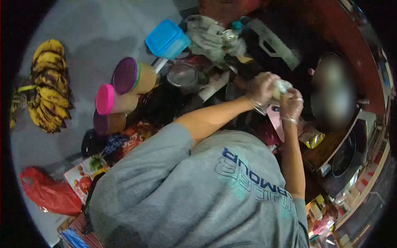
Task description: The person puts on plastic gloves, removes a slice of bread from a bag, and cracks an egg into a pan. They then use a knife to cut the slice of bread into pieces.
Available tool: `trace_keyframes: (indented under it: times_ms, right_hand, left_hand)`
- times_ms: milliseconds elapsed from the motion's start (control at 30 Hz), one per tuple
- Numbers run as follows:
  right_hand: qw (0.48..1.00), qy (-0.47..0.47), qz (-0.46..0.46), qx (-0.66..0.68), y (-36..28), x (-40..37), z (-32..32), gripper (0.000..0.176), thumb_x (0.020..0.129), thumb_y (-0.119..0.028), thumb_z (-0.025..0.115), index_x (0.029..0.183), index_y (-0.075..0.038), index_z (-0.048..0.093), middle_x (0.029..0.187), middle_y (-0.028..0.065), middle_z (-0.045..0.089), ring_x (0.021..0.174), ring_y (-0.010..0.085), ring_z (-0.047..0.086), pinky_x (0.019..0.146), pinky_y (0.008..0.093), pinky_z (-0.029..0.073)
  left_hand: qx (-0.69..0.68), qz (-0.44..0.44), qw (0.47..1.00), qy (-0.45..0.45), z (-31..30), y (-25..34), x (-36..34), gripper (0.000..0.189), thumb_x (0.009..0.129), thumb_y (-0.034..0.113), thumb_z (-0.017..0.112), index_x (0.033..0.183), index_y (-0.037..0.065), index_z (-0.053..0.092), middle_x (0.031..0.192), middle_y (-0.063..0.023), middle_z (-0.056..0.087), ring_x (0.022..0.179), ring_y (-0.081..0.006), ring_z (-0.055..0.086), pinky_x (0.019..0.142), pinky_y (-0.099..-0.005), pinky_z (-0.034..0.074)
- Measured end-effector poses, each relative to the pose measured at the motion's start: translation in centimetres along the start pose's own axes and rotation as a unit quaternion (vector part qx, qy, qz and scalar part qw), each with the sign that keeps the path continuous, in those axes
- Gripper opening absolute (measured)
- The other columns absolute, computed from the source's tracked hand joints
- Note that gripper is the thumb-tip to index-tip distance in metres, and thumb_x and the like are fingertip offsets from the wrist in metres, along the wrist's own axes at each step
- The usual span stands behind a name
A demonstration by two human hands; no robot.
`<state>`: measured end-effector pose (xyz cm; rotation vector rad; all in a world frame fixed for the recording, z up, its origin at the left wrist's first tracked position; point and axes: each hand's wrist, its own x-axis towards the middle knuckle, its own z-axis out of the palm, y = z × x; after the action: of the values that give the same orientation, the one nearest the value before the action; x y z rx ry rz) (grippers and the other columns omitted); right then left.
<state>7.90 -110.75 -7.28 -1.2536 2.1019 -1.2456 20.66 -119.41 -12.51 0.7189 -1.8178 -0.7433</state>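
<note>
My left hand (261, 90), in a clear plastic glove, closes around one side of a small whitish lump (282, 87). From the other side my right hand (292, 103), gloved the same way, has its fingers pressed against this lump. What the lump is made of is too small and blurred to tell. Just below the hands is a pink flat piece (275, 122). A yellow packet (312, 138) lies to the right of my right wrist.
On the left are bananas (50, 89), a red plastic bag (49, 192), a pink-lidded jar (118, 100) and a purple-lidded tub (132, 76). Farther back are a blue-lidded container (167, 39), a crumpled cloth (204, 37) and a jug with a handle (271, 43). A blurred oval (334, 95) covers the right side.
</note>
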Motion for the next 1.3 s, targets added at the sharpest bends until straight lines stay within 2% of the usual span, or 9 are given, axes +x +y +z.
trace_keyframes:
  times_ms: [267, 367, 600, 733, 833, 1000, 1133, 1167, 1300]
  right_hand:
    - [0.992, -0.028, -0.012, 0.119, 7.5, 2.0, -1.7, 0.02, 0.09, -0.008, 0.068, 0.108, 0.002, 0.065, 0.095, 0.0042, 0.068, 0.083, 0.0098, 0.06, 0.074, 0.0249, 0.05]
    - [0.975, -0.097, 0.109, 0.166, 5.9, 1.2, -3.8, 0.023, 0.089, -0.008, 0.07, 0.11, 0.0, 0.064, 0.099, 0.0036, 0.066, 0.087, 0.01, 0.059, 0.075, 0.0248, 0.049]
    - [0.975, -0.139, 0.006, 0.173, 4.4, 1.7, -3.2, 0.014, 0.089, -0.005, 0.069, 0.103, -0.003, 0.063, 0.09, -0.0001, 0.061, 0.08, 0.0075, 0.056, 0.07, 0.0231, 0.048]
    - [0.945, -0.107, 0.157, 0.267, 4.4, 2.1, -4.0, 0.013, 0.088, -0.003, 0.068, 0.098, -0.005, 0.06, 0.084, -0.0012, 0.058, 0.07, 0.005, 0.051, 0.063, 0.0203, 0.042]
    - [0.946, -0.088, 0.152, 0.271, 4.1, 2.0, -4.2, 0.015, 0.087, -0.005, 0.071, 0.097, -0.006, 0.06, 0.082, -0.0012, 0.058, 0.068, 0.0051, 0.051, 0.061, 0.0204, 0.041]
    - [0.97, -0.13, 0.039, 0.199, 3.3, 2.0, -4.0, 0.014, 0.088, -0.009, 0.071, 0.095, -0.004, 0.06, 0.078, -0.0014, 0.057, 0.069, 0.0066, 0.052, 0.061, 0.0212, 0.044]
    - [0.963, 0.001, 0.132, 0.235, 1.0, 2.3, -6.8, 0.016, 0.085, -0.012, 0.07, 0.092, -0.003, 0.059, 0.076, 0.0046, 0.059, 0.061, 0.0122, 0.055, 0.053, 0.0257, 0.047]
    - [0.978, 0.012, 0.035, 0.206, 3.0, 2.9, -7.2, 0.018, 0.088, -0.017, 0.071, 0.09, -0.005, 0.058, 0.074, 0.0047, 0.058, 0.056, 0.0124, 0.055, 0.047, 0.0273, 0.046]
    - [0.957, -0.079, 0.093, 0.264, 0.8, 1.8, -8.8, 0.018, 0.092, -0.021, 0.069, 0.094, -0.006, 0.059, 0.072, 0.0021, 0.06, 0.054, 0.0098, 0.055, 0.05, 0.0254, 0.046]
  left_hand:
    - [-0.01, 0.115, 0.992, -0.047, -1.5, 0.4, 0.5, 0.044, 0.073, 0.017, 0.077, 0.113, 0.007, 0.059, 0.105, -0.0125, 0.066, 0.098, -0.0334, 0.065, 0.084, -0.0448, 0.05]
    - [-0.019, 0.042, 0.997, -0.065, -1.1, -0.5, 0.3, 0.029, 0.076, 0.019, 0.075, 0.101, 0.008, 0.065, 0.09, -0.0122, 0.068, 0.085, -0.0334, 0.068, 0.075, -0.0431, 0.052]
    - [-0.011, 0.042, 0.996, -0.072, -0.8, 2.1, 1.6, 0.024, 0.08, 0.02, 0.071, 0.1, 0.007, 0.065, 0.088, -0.0105, 0.068, 0.085, -0.0329, 0.067, 0.073, -0.044, 0.052]
    - [-0.084, -0.018, 0.996, -0.026, -0.7, 1.3, 1.8, 0.013, 0.085, 0.016, 0.067, 0.093, 0.006, 0.067, 0.088, -0.0114, 0.069, 0.084, -0.0322, 0.068, 0.074, -0.0428, 0.053]
    - [-0.168, -0.191, 0.967, 0.024, -1.0, 2.6, 1.5, 0.011, 0.089, 0.011, 0.061, 0.095, 0.003, 0.066, 0.086, -0.0146, 0.071, 0.078, -0.032, 0.07, 0.071, -0.0397, 0.055]
    - [-0.097, -0.132, 0.986, 0.004, -0.4, 4.4, 2.1, 0.014, 0.093, 0.014, 0.058, 0.095, 0.003, 0.065, 0.083, -0.0144, 0.07, 0.078, -0.0261, 0.07, 0.071, -0.0386, 0.053]
    - [-0.108, -0.175, 0.974, 0.091, 0.2, 4.5, 2.7, 0.013, 0.093, 0.012, 0.058, 0.098, 0.002, 0.065, 0.083, -0.0149, 0.069, 0.078, -0.0265, 0.07, 0.071, -0.0375, 0.053]
    - [-0.117, -0.191, 0.969, 0.102, 0.2, 4.5, 2.8, 0.012, 0.093, 0.011, 0.058, 0.098, 0.002, 0.064, 0.084, -0.0151, 0.069, 0.077, -0.0264, 0.069, 0.071, -0.0371, 0.052]
    - [-0.113, -0.191, 0.968, 0.12, -0.8, 6.3, 3.4, 0.013, 0.092, 0.011, 0.059, 0.099, 0.002, 0.064, 0.085, -0.015, 0.07, 0.08, -0.0253, 0.069, 0.074, -0.0362, 0.052]
